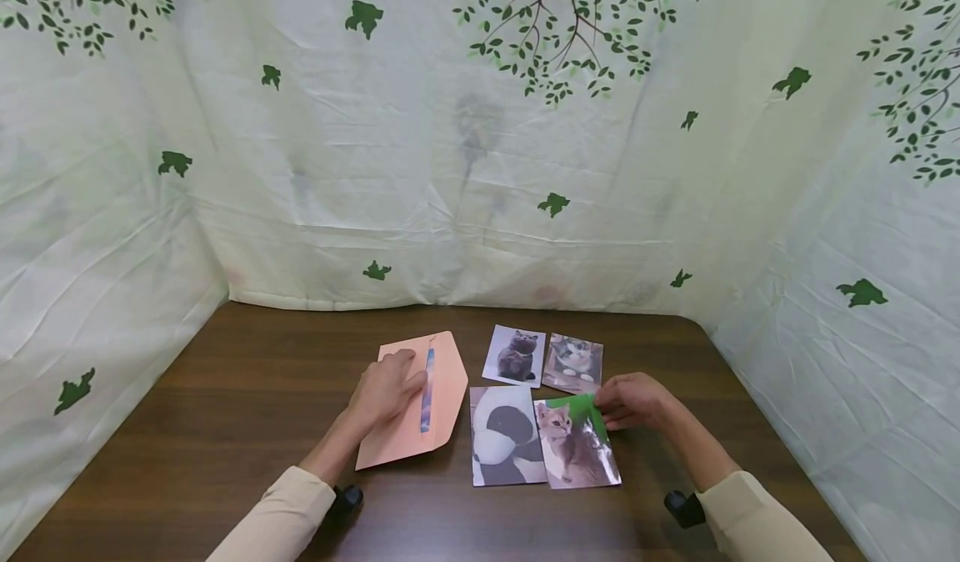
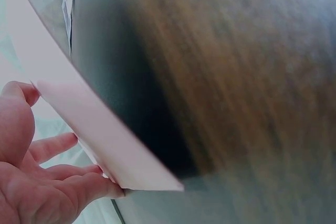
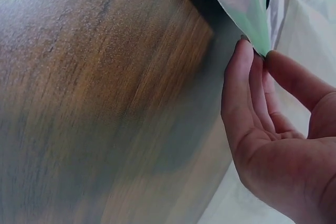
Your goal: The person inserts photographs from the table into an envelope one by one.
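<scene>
My left hand (image 1: 387, 387) grips a peach-pink envelope (image 1: 392, 441), its flap unfolded toward the right. A bluish strip of a picture (image 1: 427, 391) shows in the envelope's opening. In the left wrist view, the thumb and fingertips (image 2: 68, 142) meet the pale envelope (image 2: 94, 114), which stands tilted off the dark table. My right hand (image 1: 636, 400) pinches the upper right corner of a glossy kitten photo (image 1: 573, 449) with a green background. The right wrist view shows that photo's pale green corner (image 3: 257, 32) between thumb and fingers of the hand (image 3: 278, 129).
Beside the kitten photo lies a photo of a black-and-white animal (image 1: 504, 454). Behind them are a grey cat photo (image 1: 517, 355) and a grey-and-white kitten photo (image 1: 573, 360). The brown wooden table (image 1: 247, 378) ends at white leaf-print curtains (image 1: 337, 170).
</scene>
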Demonstrator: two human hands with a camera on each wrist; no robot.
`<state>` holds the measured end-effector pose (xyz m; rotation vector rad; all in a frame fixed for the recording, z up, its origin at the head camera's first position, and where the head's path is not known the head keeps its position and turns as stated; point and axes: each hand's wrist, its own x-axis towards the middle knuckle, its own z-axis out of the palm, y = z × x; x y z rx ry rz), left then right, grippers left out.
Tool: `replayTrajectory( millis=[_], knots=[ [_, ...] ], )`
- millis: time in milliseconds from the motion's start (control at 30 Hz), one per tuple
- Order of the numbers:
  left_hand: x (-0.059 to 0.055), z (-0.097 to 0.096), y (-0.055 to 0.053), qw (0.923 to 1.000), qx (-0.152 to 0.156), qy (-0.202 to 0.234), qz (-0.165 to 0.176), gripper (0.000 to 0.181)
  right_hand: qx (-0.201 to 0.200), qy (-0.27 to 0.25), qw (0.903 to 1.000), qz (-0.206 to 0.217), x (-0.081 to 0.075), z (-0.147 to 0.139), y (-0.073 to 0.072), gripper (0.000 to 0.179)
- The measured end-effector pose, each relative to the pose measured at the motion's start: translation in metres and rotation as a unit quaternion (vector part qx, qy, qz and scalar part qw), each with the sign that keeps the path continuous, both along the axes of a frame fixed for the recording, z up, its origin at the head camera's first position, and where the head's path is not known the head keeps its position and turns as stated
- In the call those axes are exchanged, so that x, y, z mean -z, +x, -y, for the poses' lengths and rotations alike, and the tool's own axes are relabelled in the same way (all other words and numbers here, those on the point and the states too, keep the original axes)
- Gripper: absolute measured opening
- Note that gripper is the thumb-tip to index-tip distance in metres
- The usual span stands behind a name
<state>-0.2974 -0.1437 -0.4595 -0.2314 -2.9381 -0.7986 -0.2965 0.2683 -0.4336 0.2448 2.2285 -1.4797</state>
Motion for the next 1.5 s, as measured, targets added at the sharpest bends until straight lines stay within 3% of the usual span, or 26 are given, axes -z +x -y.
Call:
replayTrajectory(
  millis=[333, 733, 1333, 1500],
  knots=[
    [-0.001, -0.001, 0.002, 1.0, 0.003, -0.006, -0.003, 0.051, 0.004, 0.014, 0.9999, -0.005, -0.003, -0.001, 0.0, 0.022],
    [-0.002, 0.0, 0.002, 0.9999, 0.005, -0.011, -0.005, 0.051, -0.007, -0.015, 0.9998, -0.01, -0.013, -0.002, -0.004, 0.019],
    [0.0, 0.001, 0.002, 0.9998, 0.009, 0.001, -0.02, 0.049, -0.011, -0.006, 0.9997, -0.022, -0.042, 0.005, -0.021, 0.019],
    [0.0, 0.001, 0.002, 0.9997, 0.012, 0.002, -0.022, 0.05, -0.01, -0.006, 0.9996, -0.025, -0.049, 0.01, -0.025, 0.027]
  ],
)
